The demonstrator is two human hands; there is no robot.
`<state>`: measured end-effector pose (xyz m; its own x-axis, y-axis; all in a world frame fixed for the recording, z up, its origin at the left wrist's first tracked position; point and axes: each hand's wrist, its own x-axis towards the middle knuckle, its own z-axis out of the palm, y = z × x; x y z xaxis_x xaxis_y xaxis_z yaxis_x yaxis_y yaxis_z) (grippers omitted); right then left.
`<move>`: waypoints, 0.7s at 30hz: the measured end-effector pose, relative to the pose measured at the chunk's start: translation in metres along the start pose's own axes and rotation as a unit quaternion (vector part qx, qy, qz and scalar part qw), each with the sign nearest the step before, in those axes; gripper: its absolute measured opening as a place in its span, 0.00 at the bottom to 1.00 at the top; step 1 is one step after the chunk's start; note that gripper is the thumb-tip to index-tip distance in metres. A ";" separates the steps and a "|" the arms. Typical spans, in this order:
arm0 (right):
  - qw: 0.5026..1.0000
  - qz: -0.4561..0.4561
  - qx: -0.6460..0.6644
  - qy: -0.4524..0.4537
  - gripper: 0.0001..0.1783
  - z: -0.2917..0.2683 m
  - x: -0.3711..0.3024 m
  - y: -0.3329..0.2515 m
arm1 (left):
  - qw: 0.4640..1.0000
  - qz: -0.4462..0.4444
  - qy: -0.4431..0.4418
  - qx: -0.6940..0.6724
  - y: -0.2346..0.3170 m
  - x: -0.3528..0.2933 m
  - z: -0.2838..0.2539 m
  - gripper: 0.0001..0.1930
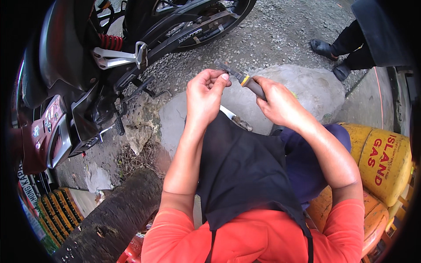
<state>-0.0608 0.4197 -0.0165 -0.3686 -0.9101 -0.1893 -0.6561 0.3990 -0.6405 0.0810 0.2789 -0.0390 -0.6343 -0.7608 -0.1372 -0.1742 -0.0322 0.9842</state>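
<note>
One motorbike (116,57), cut off, stands on gravel (280,26). Over the rock (302,83), the right grip (278,103) squeezes a gray-handled tool (250,83); the left grip (206,90) pinches a dark bit (227,73), hard to see.

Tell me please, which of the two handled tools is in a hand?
The tool with the grey and yellow handle: the right hand grips it. The other, a pale-bladed tool, lies unheld by the edge of the black apron.

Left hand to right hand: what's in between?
Head view: a bladed tool with a yellow collar spans the gap. The right hand grips its grey handle; the blade is by the left hand.
</note>
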 end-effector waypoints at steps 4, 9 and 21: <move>0.999 -0.038 0.001 -0.010 0.18 -0.001 0.002 -0.001 | 1.000 -0.003 0.004 0.018 0.001 -0.003 -0.005 0.09; 1.000 -0.025 0.002 -0.019 0.21 -0.004 0.004 -0.005 | 0.999 0.007 0.006 0.045 0.004 -0.003 -0.007 0.08; 0.996 0.048 0.061 -0.034 0.18 0.010 0.012 -0.006 | 0.998 0.018 0.006 0.066 0.002 0.000 -0.012 0.08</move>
<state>-0.0547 0.4056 -0.0225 -0.3770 -0.8759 -0.3012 -0.5335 0.4712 -0.7024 0.0897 0.2715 -0.0356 -0.6325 -0.7682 -0.0992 -0.2488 0.0803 0.9652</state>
